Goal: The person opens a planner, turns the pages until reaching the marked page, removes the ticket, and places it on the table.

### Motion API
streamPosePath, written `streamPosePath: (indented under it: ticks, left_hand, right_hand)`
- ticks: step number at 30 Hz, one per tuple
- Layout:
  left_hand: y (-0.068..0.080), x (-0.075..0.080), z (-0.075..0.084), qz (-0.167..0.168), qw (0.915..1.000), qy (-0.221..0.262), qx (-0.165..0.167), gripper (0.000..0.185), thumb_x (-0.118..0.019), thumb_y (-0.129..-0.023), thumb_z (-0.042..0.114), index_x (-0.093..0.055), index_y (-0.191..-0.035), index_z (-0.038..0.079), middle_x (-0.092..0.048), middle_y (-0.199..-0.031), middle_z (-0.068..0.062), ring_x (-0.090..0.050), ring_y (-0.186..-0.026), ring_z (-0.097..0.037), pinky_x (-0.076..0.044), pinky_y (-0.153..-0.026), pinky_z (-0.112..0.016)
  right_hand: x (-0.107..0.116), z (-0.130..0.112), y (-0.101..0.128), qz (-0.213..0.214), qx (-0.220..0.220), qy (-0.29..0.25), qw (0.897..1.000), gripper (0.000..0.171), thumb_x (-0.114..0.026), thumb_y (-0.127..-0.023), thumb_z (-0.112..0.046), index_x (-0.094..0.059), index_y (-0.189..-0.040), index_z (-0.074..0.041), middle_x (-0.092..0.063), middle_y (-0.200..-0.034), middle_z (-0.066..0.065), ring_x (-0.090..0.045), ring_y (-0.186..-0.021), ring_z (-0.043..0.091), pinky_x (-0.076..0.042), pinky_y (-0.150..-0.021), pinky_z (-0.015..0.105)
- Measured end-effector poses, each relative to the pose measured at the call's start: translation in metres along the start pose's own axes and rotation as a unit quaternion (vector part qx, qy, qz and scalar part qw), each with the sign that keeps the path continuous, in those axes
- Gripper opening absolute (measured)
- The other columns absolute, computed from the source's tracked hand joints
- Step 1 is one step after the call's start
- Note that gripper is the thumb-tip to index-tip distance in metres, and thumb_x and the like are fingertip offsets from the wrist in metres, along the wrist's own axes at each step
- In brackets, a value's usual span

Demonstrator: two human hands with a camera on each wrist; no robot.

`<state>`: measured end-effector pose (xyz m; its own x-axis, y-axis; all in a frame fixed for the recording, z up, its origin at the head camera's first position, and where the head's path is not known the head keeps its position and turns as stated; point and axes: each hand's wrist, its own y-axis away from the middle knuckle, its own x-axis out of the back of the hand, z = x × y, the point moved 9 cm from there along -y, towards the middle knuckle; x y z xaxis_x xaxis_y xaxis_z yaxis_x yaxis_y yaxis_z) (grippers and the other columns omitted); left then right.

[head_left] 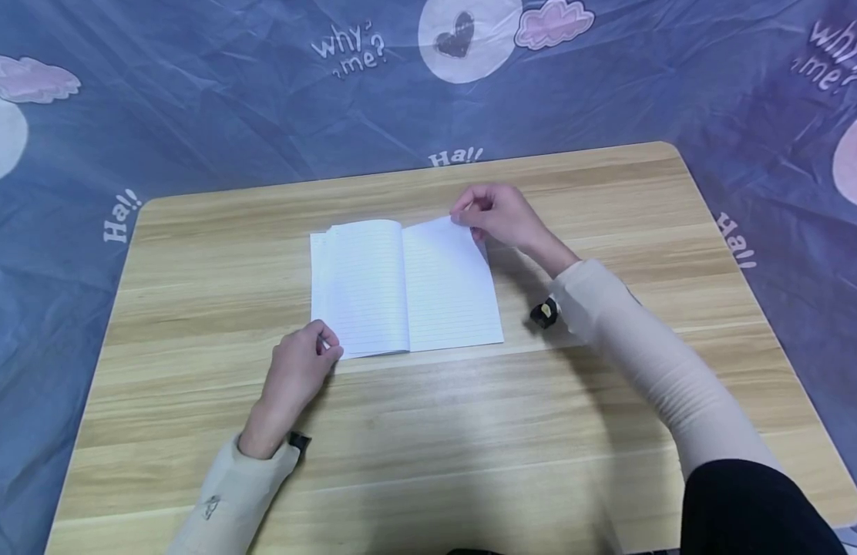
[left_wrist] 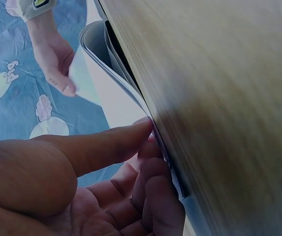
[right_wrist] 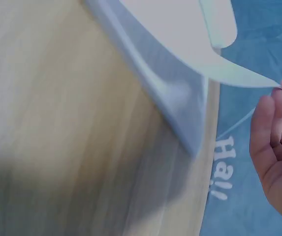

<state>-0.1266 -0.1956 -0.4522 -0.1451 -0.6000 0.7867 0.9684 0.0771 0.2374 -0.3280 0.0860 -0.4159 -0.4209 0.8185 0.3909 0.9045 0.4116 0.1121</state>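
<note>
Right hand (head_left: 501,216) pinched far corner of notebook (head_left: 404,287) page: thin, floppy, tearable. Left hand (head_left: 300,370) curled on near-left edge, pinning it to counter (head_left: 470,432).

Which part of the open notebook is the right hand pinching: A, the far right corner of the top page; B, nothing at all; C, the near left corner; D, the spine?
A: the right hand pinches the lifted far right page corner of the notebook, while the left hand holds the near left corner.
</note>
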Motion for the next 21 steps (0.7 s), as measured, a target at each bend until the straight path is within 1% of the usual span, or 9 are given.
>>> streamPosePath:
  ticks: [2, 5, 7, 10, 14, 16, 18, 20, 21]
  left_hand:
    - [0.0, 0.0, 0.0, 0.001, 1.0, -0.002, -0.001, 0.006, -0.071, -0.092, 0.009, -0.066, -0.092, 0.006, -0.058, -0.076, -0.005, -0.054, -0.068, -0.023, -0.042, -0.06, -0.036]
    - [-0.001, 0.0, 0.0, -0.002, 1.0, -0.005, 0.003, 0.006, -0.07, -0.092, 0.01, -0.065, -0.093, 0.007, -0.057, -0.076, -0.005, -0.054, -0.068, -0.023, -0.042, -0.06, -0.035]
    - [-0.001, -0.001, 0.0, -0.005, 0.9999, -0.007, 0.007, 0.006, -0.07, -0.092, 0.01, -0.065, -0.093, 0.007, -0.057, -0.076, -0.005, -0.054, -0.068, -0.023, -0.042, -0.06, -0.035]
    - [0.0, 0.001, 0.0, -0.008, 0.9999, -0.007, 0.012, 0.006, -0.07, -0.093, 0.011, -0.065, -0.093, 0.008, -0.058, -0.077, -0.005, -0.054, -0.069, -0.023, -0.042, -0.061, -0.036]
    - [0.001, 0.005, 0.005, 0.004, 0.9999, -0.012, 0.003, 0.006, -0.069, -0.094, 0.015, -0.067, -0.092, 0.009, -0.06, -0.076, -0.003, -0.056, -0.07, -0.024, -0.044, -0.063, -0.038]
    - [0.004, 0.009, 0.012, 0.021, 0.9996, -0.015, -0.012, 0.008, -0.068, -0.095, 0.016, -0.068, -0.092, 0.008, -0.06, -0.075, -0.003, -0.056, -0.07, -0.023, -0.044, -0.064, -0.039]
    - [0.008, 0.015, 0.025, 0.051, 0.9978, -0.007, -0.042, 0.011, -0.069, -0.095, 0.017, -0.069, -0.092, 0.007, -0.058, -0.073, -0.003, -0.055, -0.068, -0.022, -0.044, -0.063, -0.038]
    - [0.014, 0.022, 0.043, 0.09, 0.9914, 0.015, -0.094, 0.012, -0.07, -0.095, 0.017, -0.07, -0.094, 0.005, -0.057, -0.072, -0.002, -0.054, -0.066, -0.019, -0.045, -0.062, -0.037]
    - [0.017, 0.026, 0.054, 0.11, 0.9856, 0.032, -0.125, 0.013, -0.072, -0.094, 0.017, -0.07, -0.096, 0.004, -0.056, -0.073, -0.001, -0.053, -0.066, -0.018, -0.045, -0.061, -0.036]
  right_hand:
    - [-0.003, -0.001, -0.002, -0.009, -0.018, -0.049, 0.999, 0.014, -0.074, -0.092, -0.016, -0.071, -0.103, -0.007, -0.065, -0.083, 0.015, -0.061, -0.062, 0.022, -0.056, -0.062, 0.039]
    - [-0.01, -0.005, -0.006, -0.02, -0.033, -0.112, 0.993, 0.016, -0.074, -0.092, -0.011, -0.069, -0.105, -0.003, -0.066, -0.082, 0.013, -0.06, -0.059, 0.018, -0.056, -0.06, 0.033]
    - [-0.015, -0.009, -0.009, -0.025, -0.035, -0.149, 0.988, 0.015, -0.073, -0.092, -0.008, -0.069, -0.104, -0.001, -0.067, -0.081, 0.012, -0.06, -0.057, 0.017, -0.055, -0.056, 0.03]
    - [-0.023, -0.014, -0.012, -0.029, -0.042, -0.194, 0.98, 0.013, -0.072, -0.092, -0.005, -0.069, -0.103, 0.001, -0.069, -0.084, 0.013, -0.061, -0.055, 0.017, -0.055, -0.054, 0.029]
    - [-0.029, -0.018, -0.016, -0.025, -0.053, -0.25, 0.967, 0.008, -0.069, -0.093, -0.002, -0.069, -0.1, 0.002, -0.071, -0.09, 0.016, -0.063, -0.057, 0.018, -0.055, -0.054, 0.029]
    - [-0.032, -0.02, -0.018, -0.022, -0.058, -0.275, 0.96, 0.006, -0.067, -0.094, -0.001, -0.069, -0.099, 0.002, -0.071, -0.09, 0.016, -0.065, -0.058, 0.018, -0.056, -0.054, 0.029]
    - [-0.034, -0.02, -0.019, -0.019, -0.065, -0.301, 0.951, 0.005, -0.067, -0.094, 0.0, -0.069, -0.099, 0.001, -0.071, -0.088, 0.016, -0.066, -0.058, 0.019, -0.056, -0.055, 0.029]
    - [-0.037, -0.02, -0.02, -0.016, -0.072, -0.329, 0.941, 0.004, -0.066, -0.095, 0.001, -0.069, -0.098, 0.001, -0.071, -0.084, 0.015, -0.065, -0.056, 0.019, -0.056, -0.054, 0.029]
    - [-0.038, -0.02, -0.02, -0.015, -0.075, -0.342, 0.937, 0.004, -0.065, -0.095, 0.001, -0.069, -0.097, 0.001, -0.071, -0.083, 0.015, -0.065, -0.056, 0.018, -0.057, -0.054, 0.029]
